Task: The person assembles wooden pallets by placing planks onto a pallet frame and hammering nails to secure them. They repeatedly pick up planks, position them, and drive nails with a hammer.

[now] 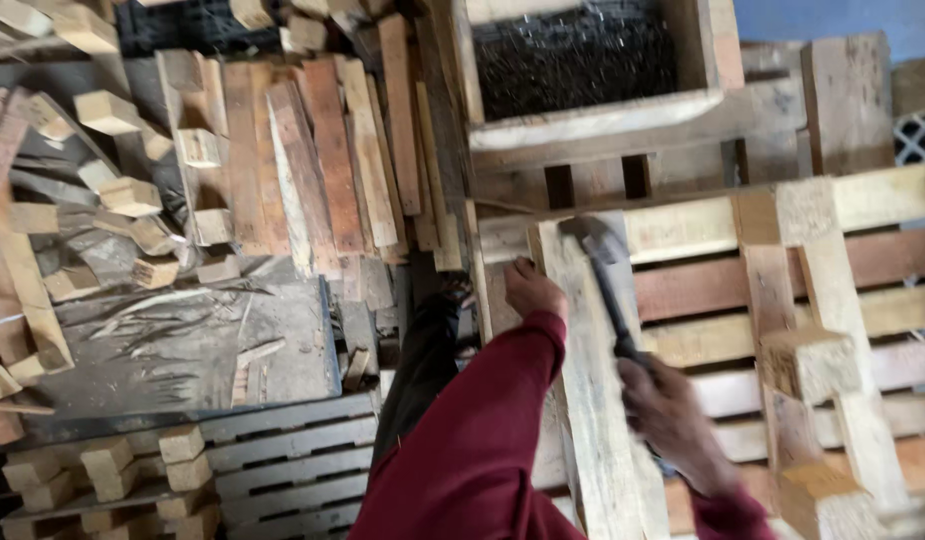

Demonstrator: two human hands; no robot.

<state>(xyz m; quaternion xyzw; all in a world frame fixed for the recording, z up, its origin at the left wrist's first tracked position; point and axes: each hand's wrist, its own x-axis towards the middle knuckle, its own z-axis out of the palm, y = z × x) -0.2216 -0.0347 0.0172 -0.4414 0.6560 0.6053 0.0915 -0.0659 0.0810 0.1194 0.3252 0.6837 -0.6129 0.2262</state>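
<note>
My right hand grips the dark handle of a hammer, whose head rests near the far end of a pale wooden plank. The plank lies lengthwise across a wooden pallet. My left hand, in a dark red sleeve, presses on the plank's far left edge, fingers curled over it. The right hand and hammer are blurred by motion.
A wooden box of dark nails stands beyond the pallet. Stacked reddish boards and several loose wooden blocks lie to the left. More blocks sit on a grey slatted pallet at the lower left.
</note>
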